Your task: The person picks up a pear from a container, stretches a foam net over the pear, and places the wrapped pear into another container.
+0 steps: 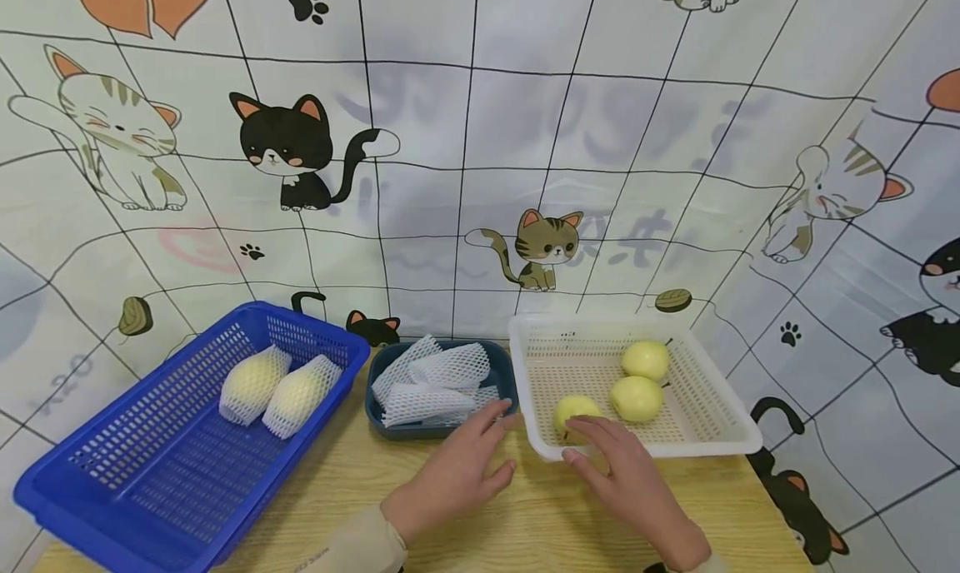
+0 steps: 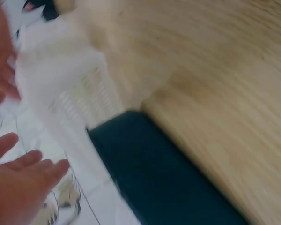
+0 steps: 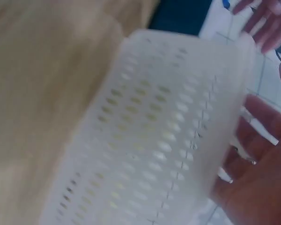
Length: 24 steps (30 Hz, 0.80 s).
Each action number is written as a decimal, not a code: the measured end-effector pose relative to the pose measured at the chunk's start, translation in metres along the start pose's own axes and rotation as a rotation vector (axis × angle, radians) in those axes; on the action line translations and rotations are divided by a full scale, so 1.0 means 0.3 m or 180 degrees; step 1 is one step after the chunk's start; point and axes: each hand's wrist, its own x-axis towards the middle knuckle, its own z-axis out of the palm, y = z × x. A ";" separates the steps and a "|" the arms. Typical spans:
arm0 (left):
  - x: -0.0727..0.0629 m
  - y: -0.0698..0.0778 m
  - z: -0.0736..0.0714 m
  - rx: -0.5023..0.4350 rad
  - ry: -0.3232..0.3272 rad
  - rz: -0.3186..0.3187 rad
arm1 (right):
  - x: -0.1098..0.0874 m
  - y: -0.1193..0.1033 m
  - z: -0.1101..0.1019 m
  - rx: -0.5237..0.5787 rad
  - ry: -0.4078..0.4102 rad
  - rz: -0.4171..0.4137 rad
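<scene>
My left hand (image 1: 457, 477) hovers at the front right corner of a small teal basket (image 1: 375, 423), fingers extended, holding nothing. White foam net sleeves (image 1: 427, 402) fill that basket. Over the front left rim of a white perforated basket (image 1: 705, 449) reaches my right hand (image 1: 626, 477), fingers loosely spread. Its fingertips overlap a yellow-green pear (image 1: 576, 406) in the head view. Two more pears (image 1: 637, 399) lie together farther back in the white basket. The right wrist view shows the right hand (image 3: 262, 178) beside the basket wall (image 3: 154, 117), fingers apart.
At left stands a large blue basket (image 1: 172, 473) holding two pears in foam nets (image 1: 255, 383). All three baskets rest on a wooden table (image 1: 517, 515). A cat-print sheet (image 1: 420, 248) hangs close behind and along the right side.
</scene>
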 end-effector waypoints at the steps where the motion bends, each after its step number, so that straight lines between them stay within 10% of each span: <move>1: 0.004 0.007 0.018 0.0064 -0.0085 0.0085 | 0.006 0.004 -0.018 0.0048 -0.0018 0.0079; 14: -0.007 0.009 0.124 0.0637 -0.0388 0.0413 | 0.157 0.143 -0.247 0.0159 -0.0703 0.0923; 24: -0.012 0.016 0.141 0.0746 -0.0189 0.0583 | 0.273 0.177 -0.197 0.0224 -0.1549 0.1163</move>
